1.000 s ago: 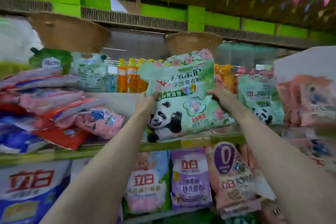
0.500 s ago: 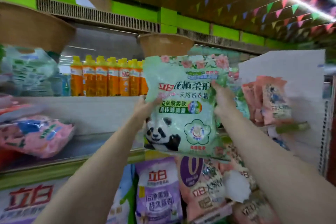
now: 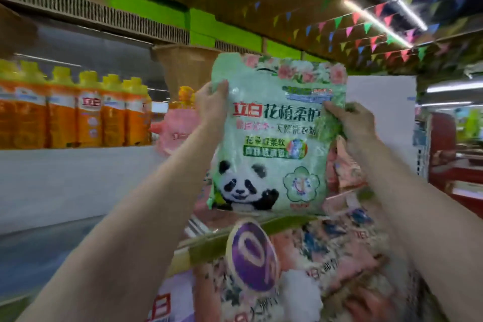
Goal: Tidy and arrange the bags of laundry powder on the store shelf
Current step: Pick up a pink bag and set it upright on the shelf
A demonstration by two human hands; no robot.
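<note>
Moved: bag [image 3: 274, 138] now higher, above shelf edge [image 3: 206, 243].
Grip: left hand [image 3: 213, 104], right hand [image 3: 350, 123] pinch its sides.
Risk: slipping, toppling bottles [image 3: 86, 110] left of it.

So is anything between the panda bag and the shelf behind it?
Partly. Both hands, left hand and right hand, grip the panda bag upright in the air. Behind its right edge stand pink bags; the spot directly behind it is hidden.
</note>
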